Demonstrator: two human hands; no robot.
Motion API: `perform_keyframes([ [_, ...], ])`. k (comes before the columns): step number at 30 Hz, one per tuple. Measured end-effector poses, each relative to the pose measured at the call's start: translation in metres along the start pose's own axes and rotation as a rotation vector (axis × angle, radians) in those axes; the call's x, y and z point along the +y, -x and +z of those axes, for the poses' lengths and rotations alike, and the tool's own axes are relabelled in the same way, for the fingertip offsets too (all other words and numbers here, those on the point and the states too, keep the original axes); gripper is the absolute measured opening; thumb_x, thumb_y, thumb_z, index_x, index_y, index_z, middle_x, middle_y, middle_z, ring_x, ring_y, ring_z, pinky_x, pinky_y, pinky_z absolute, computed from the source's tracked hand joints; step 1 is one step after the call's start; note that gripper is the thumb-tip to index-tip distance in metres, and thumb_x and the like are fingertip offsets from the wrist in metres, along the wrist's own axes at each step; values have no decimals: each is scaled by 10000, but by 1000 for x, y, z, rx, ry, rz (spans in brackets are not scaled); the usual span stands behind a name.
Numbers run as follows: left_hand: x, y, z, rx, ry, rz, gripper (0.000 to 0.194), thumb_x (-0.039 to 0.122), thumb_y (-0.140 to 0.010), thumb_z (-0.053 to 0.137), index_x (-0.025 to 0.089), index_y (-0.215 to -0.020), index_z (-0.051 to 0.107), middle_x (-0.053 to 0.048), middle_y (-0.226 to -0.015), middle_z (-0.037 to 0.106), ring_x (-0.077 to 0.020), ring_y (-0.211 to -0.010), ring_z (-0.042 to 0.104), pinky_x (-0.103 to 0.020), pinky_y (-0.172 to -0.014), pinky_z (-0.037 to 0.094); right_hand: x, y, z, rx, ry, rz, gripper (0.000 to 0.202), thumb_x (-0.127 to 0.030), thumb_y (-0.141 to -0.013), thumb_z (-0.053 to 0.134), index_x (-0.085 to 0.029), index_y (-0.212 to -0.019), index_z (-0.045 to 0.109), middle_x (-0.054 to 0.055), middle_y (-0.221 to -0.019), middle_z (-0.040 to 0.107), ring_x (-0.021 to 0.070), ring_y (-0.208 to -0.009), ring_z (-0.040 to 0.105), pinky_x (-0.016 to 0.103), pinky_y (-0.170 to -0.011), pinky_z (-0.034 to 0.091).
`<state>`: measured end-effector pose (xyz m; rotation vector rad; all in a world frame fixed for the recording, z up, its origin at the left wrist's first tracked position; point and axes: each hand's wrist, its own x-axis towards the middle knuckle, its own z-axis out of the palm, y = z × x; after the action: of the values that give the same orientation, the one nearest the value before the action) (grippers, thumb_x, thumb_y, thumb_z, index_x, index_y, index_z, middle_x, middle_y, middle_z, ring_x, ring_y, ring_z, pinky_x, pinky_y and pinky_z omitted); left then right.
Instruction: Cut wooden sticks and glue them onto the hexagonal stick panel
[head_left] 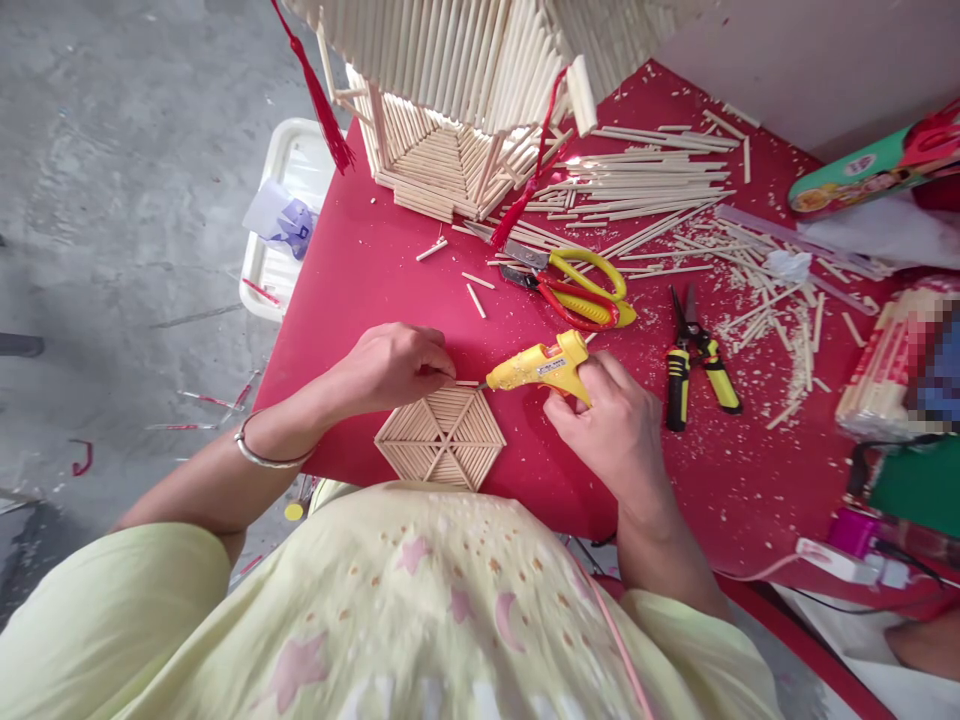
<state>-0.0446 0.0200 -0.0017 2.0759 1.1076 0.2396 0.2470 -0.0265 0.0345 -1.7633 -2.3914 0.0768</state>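
A hexagonal panel of thin wooden sticks [471, 452] lies flat at the table's near edge, with spokes meeting in its middle. My left hand [394, 368] is over its far left edge, thumb and finger pinched on a short wooden stick [468, 383] along the far rim; the fingers hide part of it. My right hand [606, 425] grips a yellow hot glue gun [536, 367] by its handle. The gun's nozzle points left and meets the panel's far right corner, close to the stick's end.
A lantern-like stick structure [450, 160] with red tassels [319, 95] stands at the back. Yellow-and-red-handled scissors [574, 280], black-and-yellow cutters [697, 360] and loose sticks [645, 185] lie on the red table [337, 270]. A power strip [836, 562] sits at the right; a pink cord [611, 625] crosses my shirt.
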Motion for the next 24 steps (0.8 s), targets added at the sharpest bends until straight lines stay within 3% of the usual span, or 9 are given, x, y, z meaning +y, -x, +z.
perform_keyframes([
  [8,0,1,0,3,-3,15,252,225,-913,572,269,-907,820,21,-932,791,-112,-767,682,-227,-628,401,3,2,-2,26,-21,59,107,-275,-830,655,-225,-817,562,19,-793,605,162,-632,519,326,-577,353],
  [24,-5,5,-9,-86,-3,99,368,143,-945,481,282,-1042,808,-11,-976,750,-114,-771,647,-225,-678,420,-4,0,1,16,-28,40,87,-270,-834,639,-220,-811,571,18,-781,590,161,-616,505,325,-568,334],
])
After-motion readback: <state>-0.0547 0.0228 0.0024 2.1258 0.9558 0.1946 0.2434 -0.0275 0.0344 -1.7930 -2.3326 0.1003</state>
